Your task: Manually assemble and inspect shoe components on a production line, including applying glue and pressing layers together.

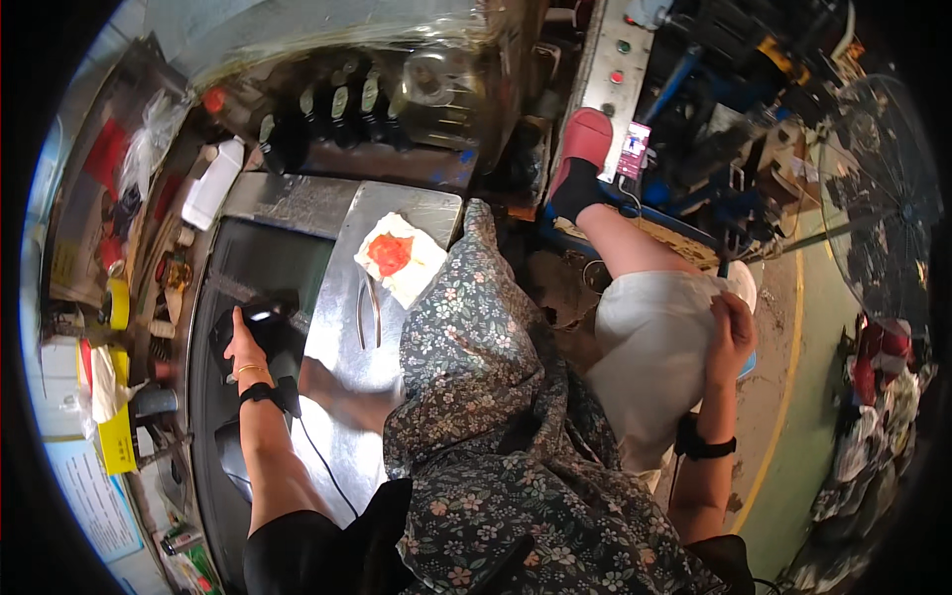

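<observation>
My left hand (244, 349) is stretched forward over a dark machine bed (213, 297) and grips a glossy black part (266, 317), thumb pointing up. A black band and a thin bangle sit on that wrist. My right hand (732, 332) rests on my thigh in pale shorts (650, 347), fingers curled with nothing seen in them, beside a white round edge (744, 283). A floral garment (496, 416) covers my front.
A shiny metal plate (342, 397) carries a white cloth with a red stain (399, 258) and metal tweezers (369, 312). My foot in a red slipper (585, 139) rests on a machine frame. A fan (878, 198) stands right; bottles and clutter line the left shelf.
</observation>
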Motion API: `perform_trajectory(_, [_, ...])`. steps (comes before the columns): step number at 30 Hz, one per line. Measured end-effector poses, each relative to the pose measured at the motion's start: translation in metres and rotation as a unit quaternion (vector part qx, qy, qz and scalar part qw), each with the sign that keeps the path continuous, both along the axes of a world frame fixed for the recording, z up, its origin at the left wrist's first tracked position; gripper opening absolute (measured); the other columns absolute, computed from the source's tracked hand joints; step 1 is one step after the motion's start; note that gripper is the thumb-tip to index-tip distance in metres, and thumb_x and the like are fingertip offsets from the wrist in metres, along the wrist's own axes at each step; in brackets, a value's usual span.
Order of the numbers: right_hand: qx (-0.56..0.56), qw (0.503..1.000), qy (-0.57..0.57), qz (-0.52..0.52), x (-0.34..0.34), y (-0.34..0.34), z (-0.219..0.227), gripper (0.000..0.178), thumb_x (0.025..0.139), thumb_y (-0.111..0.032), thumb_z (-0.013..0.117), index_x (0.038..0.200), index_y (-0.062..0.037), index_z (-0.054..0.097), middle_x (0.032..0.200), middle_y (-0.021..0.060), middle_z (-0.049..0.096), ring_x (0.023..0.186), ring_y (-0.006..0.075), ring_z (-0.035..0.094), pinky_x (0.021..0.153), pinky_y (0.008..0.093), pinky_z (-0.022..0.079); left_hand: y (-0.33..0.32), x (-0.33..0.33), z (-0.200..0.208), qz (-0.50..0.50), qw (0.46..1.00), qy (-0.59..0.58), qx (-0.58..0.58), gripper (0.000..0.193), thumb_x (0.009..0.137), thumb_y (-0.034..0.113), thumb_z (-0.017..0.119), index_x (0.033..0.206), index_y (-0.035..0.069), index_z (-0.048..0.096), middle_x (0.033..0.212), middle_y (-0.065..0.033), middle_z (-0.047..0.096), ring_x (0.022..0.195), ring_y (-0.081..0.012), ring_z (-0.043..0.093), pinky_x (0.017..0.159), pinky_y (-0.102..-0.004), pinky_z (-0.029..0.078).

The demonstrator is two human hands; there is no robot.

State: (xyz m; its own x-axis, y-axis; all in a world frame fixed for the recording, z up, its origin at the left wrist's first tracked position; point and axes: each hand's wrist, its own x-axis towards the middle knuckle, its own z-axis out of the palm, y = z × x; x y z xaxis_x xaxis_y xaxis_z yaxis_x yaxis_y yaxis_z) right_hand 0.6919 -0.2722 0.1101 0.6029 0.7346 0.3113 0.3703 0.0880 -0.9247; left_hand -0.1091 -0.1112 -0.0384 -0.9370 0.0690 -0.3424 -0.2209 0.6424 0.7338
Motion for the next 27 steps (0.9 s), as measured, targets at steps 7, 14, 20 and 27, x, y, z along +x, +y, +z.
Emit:
perform_trajectory(7, [0.001,1.0,-0.009,-0.017,0.0,-0.014,-0.004,0.014,0.092,0.003,0.057,0.105,0.0043,0.064,0.097,0.006,0.066,0.089,0.0115,0.062,0.082,0.0236,0.049,-0.007,0.017,0.049,-0.324,0.933,-0.14,0.074,0.118,0.069,0.041,0.081,0.154,0.007,0.006,0.152,-0.0164,0.028,0.134,-0.0291,0.037,0.107,-0.0434,0.036])
perform_trajectory(14, [-0.036,0.994,-0.074,0.068,-0.006,0.004,0.018,0.01,0.089,0.004,0.059,0.097,0.0018,0.064,0.09,0.0046,0.066,0.085,0.0098,0.061,0.077,0.0234,0.048,-0.058,0.035,0.087,-0.367,0.892,-0.122,0.234,0.075,0.079,0.018,0.069,0.144,0.0,0.034,0.134,-0.0173,0.051,0.114,-0.0303,0.056,0.092,-0.0385,0.049])
perform_trajectory(20, [-0.047,0.915,-0.076,0.393,-0.123,0.054,0.098,0.028,0.09,-0.006,0.065,0.117,-0.0009,0.063,0.105,0.0103,0.069,0.089,0.0139,0.064,0.079,0.0268,0.052,-0.165,0.146,0.171,-0.35,0.828,-0.234,0.371,0.061,0.075,0.018,0.068,0.13,-0.003,0.051,0.116,-0.0142,0.063,0.101,-0.0282,0.065,0.089,-0.0363,0.053])
perform_trajectory(27, [0.111,0.878,0.017,0.465,-0.251,0.107,0.096,0.075,0.089,-0.031,0.069,0.146,-0.0023,0.028,0.138,0.0237,0.047,0.122,0.029,0.054,0.093,0.0355,0.048,-0.176,0.299,0.218,-0.636,0.662,-0.25,0.307,0.099,0.064,0.009,0.081,0.145,-0.006,0.027,0.137,-0.0186,0.048,0.125,-0.0268,0.05,0.107,-0.0373,0.038])
